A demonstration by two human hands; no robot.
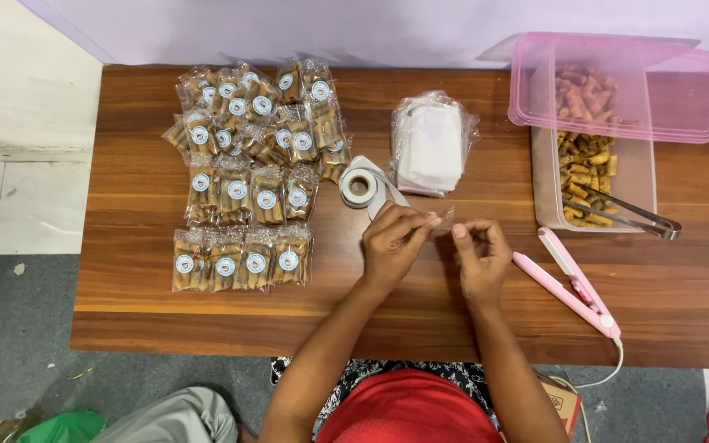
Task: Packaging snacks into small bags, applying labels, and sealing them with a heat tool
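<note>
From my remote seat I see both hands meeting over the middle of the worktop (125, 312), fingertips pinched toward each other on something thin and clear: it looks like a small transparent bag (445, 220), though it is too faint for me to be sure. The left hand (394, 242) has its grip closed on the near edge of that film, thumb and forefinger together; the right hand (480, 254) has its grip pinched just beside it, apparently on the opposite edge, perhaps so the two can pull the film apart. Just beyond the left grip lies a roll of round stickers (359, 187) with its backing strip trailing toward the hands, close enough to take from without a stretch. Further beyond sits a stack of empty clear bags (432, 146). Well off to the left of the left grip, sealed snack packets (248, 172) with round labels lie in rows and a looser heap, kept away from the working spot. To the right of the right grip lies a pink heat sealer (569, 283), cord running off the edge, and beyond it a clear tub of fried snack sticks (588, 176) with metal tongs (629, 215) resting in it and a pink lid (617, 86) propped across the far end
</note>
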